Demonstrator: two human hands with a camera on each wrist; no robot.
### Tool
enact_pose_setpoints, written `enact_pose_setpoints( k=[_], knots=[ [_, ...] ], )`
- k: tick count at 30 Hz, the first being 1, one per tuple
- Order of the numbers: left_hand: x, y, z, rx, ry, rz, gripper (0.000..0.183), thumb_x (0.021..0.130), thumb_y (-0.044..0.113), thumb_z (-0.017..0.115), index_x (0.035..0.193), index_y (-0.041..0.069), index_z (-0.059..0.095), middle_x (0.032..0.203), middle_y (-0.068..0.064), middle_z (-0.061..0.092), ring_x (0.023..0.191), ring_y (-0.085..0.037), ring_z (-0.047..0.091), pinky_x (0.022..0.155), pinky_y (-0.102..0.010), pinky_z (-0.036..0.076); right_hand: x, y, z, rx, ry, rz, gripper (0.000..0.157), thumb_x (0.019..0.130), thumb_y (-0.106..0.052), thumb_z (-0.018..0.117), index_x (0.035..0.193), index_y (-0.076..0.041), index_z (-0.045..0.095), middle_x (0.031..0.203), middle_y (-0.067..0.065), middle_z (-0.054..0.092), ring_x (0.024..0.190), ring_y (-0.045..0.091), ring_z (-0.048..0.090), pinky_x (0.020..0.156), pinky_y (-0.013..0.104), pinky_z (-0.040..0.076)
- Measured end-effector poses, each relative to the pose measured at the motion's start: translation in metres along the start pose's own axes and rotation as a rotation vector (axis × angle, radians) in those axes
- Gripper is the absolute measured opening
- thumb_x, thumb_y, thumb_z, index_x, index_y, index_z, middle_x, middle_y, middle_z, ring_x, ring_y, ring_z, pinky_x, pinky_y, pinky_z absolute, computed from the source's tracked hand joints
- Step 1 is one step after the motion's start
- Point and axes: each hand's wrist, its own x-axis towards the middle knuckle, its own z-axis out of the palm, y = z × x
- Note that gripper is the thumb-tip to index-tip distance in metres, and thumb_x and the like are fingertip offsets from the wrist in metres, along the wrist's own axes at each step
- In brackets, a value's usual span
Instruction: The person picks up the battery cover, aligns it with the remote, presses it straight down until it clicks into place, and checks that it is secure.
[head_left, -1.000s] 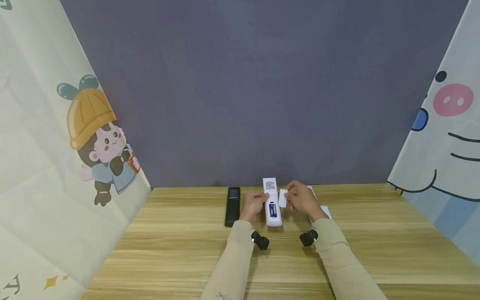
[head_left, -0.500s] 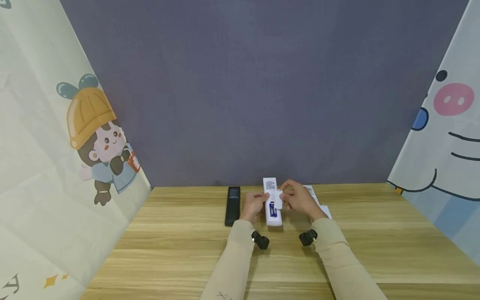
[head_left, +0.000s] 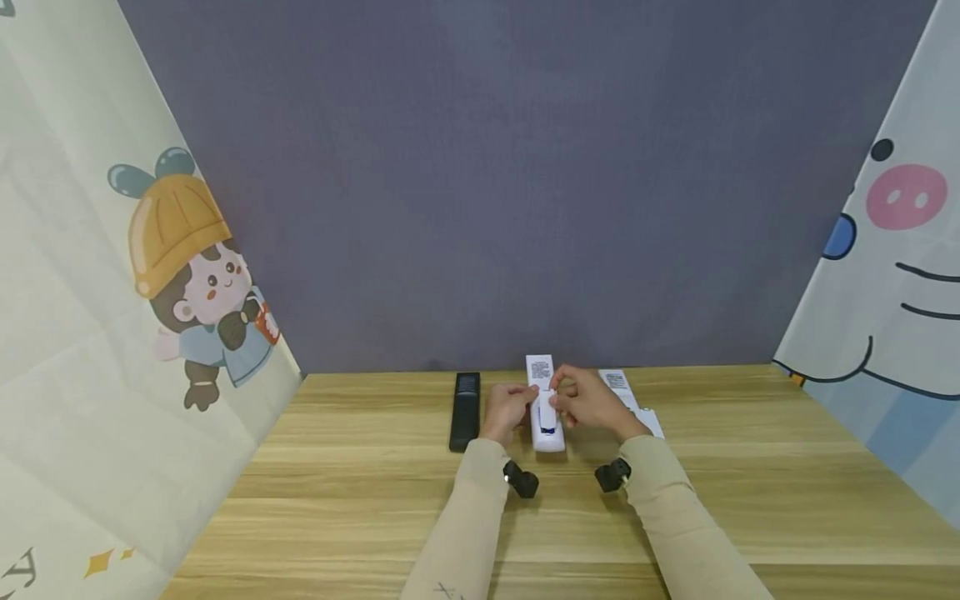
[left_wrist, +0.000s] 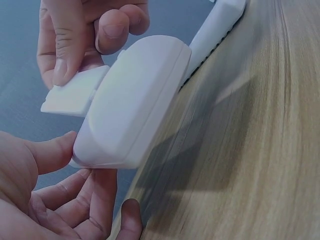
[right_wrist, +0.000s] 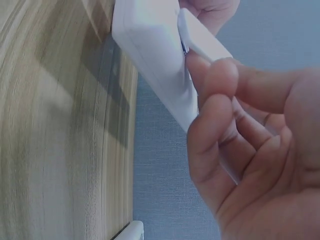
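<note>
A white remote control [head_left: 539,371] is held back side up by my left hand [head_left: 507,410], thumb on one edge and fingers beneath. My right hand [head_left: 588,400] pinches a small white battery cover [head_left: 547,410] over the remote's battery compartment. A sliver of blue battery [head_left: 548,431] shows below the cover; the rest is hidden under it. In the left wrist view the cover [left_wrist: 75,92] sits tilted against the remote [left_wrist: 132,105]. From the right wrist view, the cover [right_wrist: 202,37] stands at an angle to the remote's back [right_wrist: 155,45].
A black remote [head_left: 466,412] lies left of the left hand on the wooden table [head_left: 360,500]. Another white remote [head_left: 617,382] lies partly behind the right hand, with a white piece [head_left: 651,422] beside the right wrist. A dark wall panel [head_left: 525,183] stands behind the table.
My right hand has moved left with the battery cover, from beside the white remote to over its battery compartment, covering most of the batteries. The left hand keeps its hold.
</note>
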Motion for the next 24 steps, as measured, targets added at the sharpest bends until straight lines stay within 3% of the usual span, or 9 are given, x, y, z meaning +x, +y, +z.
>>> enact_pose_setpoints(
  k=[6, 13, 24],
  knots=[
    [0.0003, 0.0006, 0.0, 0.013, 0.003, 0.0, 0.024, 0.096, 0.02, 0.071, 0.106, -0.001, 0.077, 0.086, -0.003, 0.072, 0.069, -0.01, 0.062, 0.067, -0.03, 0.055, -0.0008, -0.001, -0.001, 0.018, -0.03, -0.016, 0.01, 0.098, -0.001, 0.063, 0.106, -0.001, 0.056, 0.069, 0.021, 0.067, 0.05, 0.027, 0.06, 0.047, 0.028, 0.047],
    [0.0003, 0.0004, 0.0005, 0.013, 0.01, -0.004, 0.023, 0.097, 0.02, 0.071, 0.107, 0.0, 0.077, 0.087, -0.003, 0.072, 0.07, -0.009, 0.061, 0.066, -0.028, 0.054, -0.0002, 0.0015, -0.0005, 0.015, -0.035, -0.017, 0.009, 0.098, -0.002, 0.063, 0.105, 0.001, 0.057, 0.069, 0.023, 0.066, 0.048, 0.019, 0.056, 0.045, 0.026, 0.045],
    [-0.0004, 0.0011, 0.0004, 0.019, 0.011, -0.011, 0.024, 0.097, 0.021, 0.071, 0.107, 0.0, 0.077, 0.089, -0.003, 0.072, 0.072, -0.01, 0.061, 0.067, -0.028, 0.054, -0.0009, 0.001, -0.0004, 0.034, -0.024, -0.018, 0.008, 0.097, 0.0, 0.063, 0.103, 0.0, 0.058, 0.071, 0.025, 0.066, 0.05, 0.019, 0.056, 0.046, 0.027, 0.048]
  ],
)
